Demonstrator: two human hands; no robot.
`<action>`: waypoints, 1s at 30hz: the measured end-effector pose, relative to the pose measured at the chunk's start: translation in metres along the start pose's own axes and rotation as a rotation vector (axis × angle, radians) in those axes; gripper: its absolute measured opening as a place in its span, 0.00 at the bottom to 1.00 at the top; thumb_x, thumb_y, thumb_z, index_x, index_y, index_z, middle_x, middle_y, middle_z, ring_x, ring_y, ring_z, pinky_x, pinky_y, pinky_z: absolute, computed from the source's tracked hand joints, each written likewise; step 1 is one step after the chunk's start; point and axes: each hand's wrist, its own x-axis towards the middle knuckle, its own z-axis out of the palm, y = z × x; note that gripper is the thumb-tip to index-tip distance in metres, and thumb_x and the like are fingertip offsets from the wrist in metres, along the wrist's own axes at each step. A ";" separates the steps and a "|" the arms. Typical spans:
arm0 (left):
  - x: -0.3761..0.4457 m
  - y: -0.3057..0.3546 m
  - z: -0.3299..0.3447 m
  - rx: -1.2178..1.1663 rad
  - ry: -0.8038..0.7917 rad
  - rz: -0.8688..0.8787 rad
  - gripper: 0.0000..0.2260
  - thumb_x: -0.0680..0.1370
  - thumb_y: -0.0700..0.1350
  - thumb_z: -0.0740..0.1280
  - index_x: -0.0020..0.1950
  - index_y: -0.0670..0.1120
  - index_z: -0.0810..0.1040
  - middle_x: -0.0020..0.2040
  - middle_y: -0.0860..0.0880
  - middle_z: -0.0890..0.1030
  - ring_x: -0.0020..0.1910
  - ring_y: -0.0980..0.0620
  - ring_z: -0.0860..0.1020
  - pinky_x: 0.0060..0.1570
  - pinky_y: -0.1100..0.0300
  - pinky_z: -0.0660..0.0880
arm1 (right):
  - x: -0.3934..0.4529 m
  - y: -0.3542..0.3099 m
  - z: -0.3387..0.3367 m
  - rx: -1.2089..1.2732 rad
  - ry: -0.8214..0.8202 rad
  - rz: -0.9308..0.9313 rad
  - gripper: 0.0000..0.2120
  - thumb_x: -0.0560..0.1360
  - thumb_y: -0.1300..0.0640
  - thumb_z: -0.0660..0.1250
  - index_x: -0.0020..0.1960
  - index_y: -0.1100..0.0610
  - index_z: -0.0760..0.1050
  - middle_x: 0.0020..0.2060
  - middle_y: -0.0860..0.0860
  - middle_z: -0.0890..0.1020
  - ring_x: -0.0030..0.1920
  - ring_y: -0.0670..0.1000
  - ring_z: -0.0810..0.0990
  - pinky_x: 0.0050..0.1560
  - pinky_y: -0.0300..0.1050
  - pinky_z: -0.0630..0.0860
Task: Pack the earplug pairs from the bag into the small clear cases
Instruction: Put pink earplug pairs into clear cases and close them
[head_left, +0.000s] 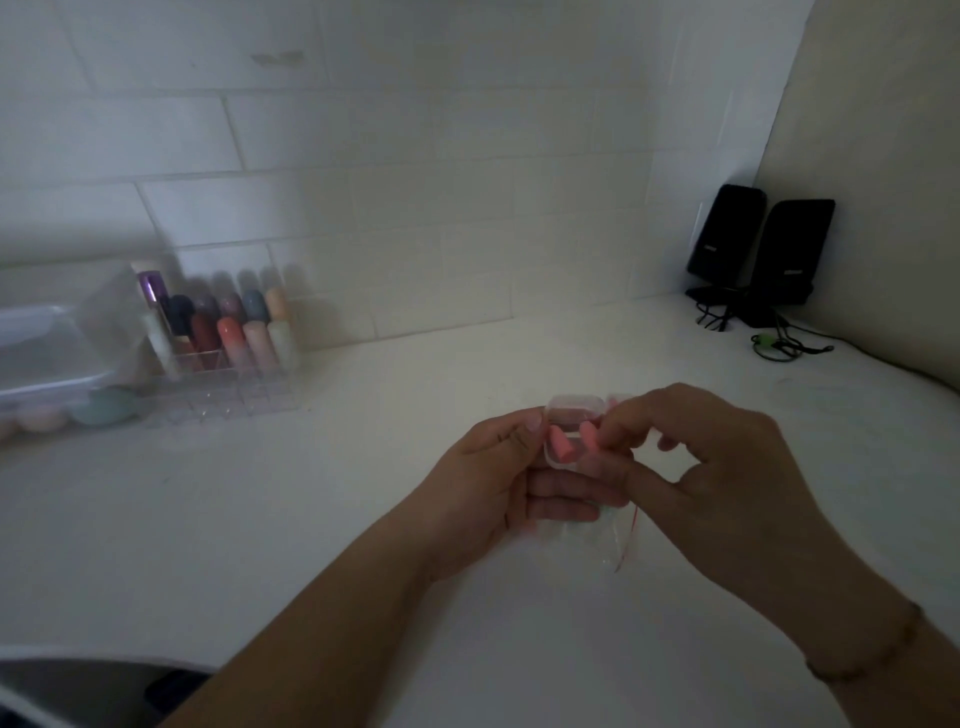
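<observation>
**Pink earplugs going into an open clear case**

Over the white counter (311, 519), the left hand (488, 483) cradles a small clear case (571, 421) with its lid flipped up, thumb curled along the case's left edge and fingers wrapped beneath. One pink earplug (561, 447) lies in the case's tray. The right hand (727, 478) pinches a second pink earplug (589, 434) between thumb and forefinger, just beside the first, at the tray's right side. A clear bag (597, 540) with a thin red strip lies under both hands. Against the tiled wall at left stands a clear organizer (223, 384) of coloured tubes beside a lidded plastic box (47, 358); two black speakers (758, 244) sit in the right corner, cables trailing.
</observation>
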 end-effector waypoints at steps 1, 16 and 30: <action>0.000 0.000 0.000 -0.002 -0.002 -0.004 0.19 0.77 0.53 0.58 0.61 0.43 0.78 0.52 0.39 0.82 0.47 0.44 0.84 0.47 0.55 0.80 | 0.000 0.001 0.002 0.005 -0.004 0.010 0.08 0.69 0.44 0.70 0.41 0.48 0.79 0.36 0.34 0.77 0.40 0.39 0.75 0.43 0.30 0.67; 0.001 0.006 -0.002 -0.127 -0.017 -0.177 0.22 0.75 0.58 0.62 0.55 0.44 0.83 0.49 0.41 0.84 0.45 0.46 0.85 0.45 0.59 0.82 | -0.001 0.001 0.002 0.205 -0.090 0.177 0.05 0.67 0.49 0.76 0.38 0.40 0.81 0.37 0.42 0.82 0.45 0.45 0.78 0.44 0.34 0.69; -0.001 -0.007 0.001 0.324 0.073 0.214 0.28 0.75 0.34 0.66 0.72 0.53 0.64 0.47 0.40 0.85 0.47 0.47 0.84 0.43 0.61 0.79 | -0.002 0.012 0.009 0.122 -0.117 0.229 0.10 0.73 0.40 0.66 0.49 0.44 0.81 0.51 0.37 0.81 0.56 0.41 0.77 0.51 0.40 0.71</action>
